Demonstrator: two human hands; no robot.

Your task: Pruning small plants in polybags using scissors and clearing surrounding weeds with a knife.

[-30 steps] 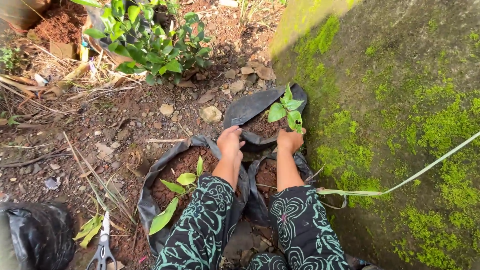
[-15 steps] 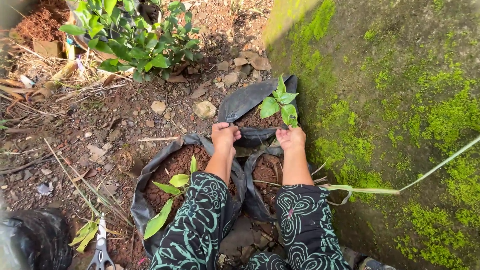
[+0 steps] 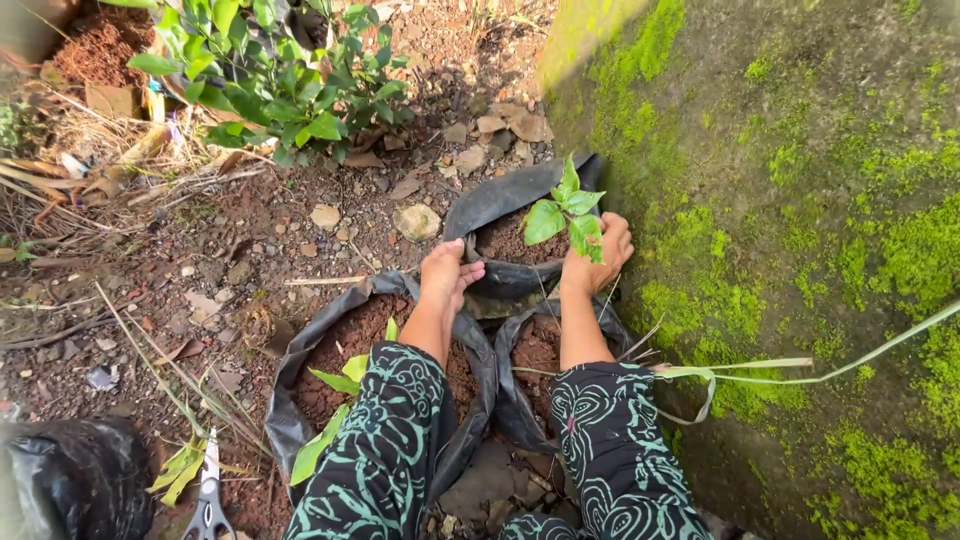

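Here, line by line:
Left hand: the left hand point(image 3: 447, 270) rests on the near rim of the far black grow bag point(image 3: 500, 205); its fingers point(image 3: 468, 274) curl over the plastic edge, gripping it
Right hand: the right hand point(image 3: 598, 256) sits at the bag's right side, against the mossy wall point(image 3: 800, 200); its fingers are partly spread around the bag's edge, and whether they pinch the plastic I cannot tell
Far bag: filled with dark soil; it lies on the ground just beyond two nearer bags, touching them
Seedling: a small green seedling point(image 3: 566, 212) stands upright in that soil, its leaves just above the right hand
Near bags: a large soil bag point(image 3: 330, 340) under the left forearm holds a pale-leaved plant point(image 3: 352, 370); a smaller bag point(image 3: 535, 350) lies between the forearms
Ground: scissors point(image 3: 208, 490) lie at lower left, well apart from both hands; a leafy shrub point(image 3: 270, 80) stands further off
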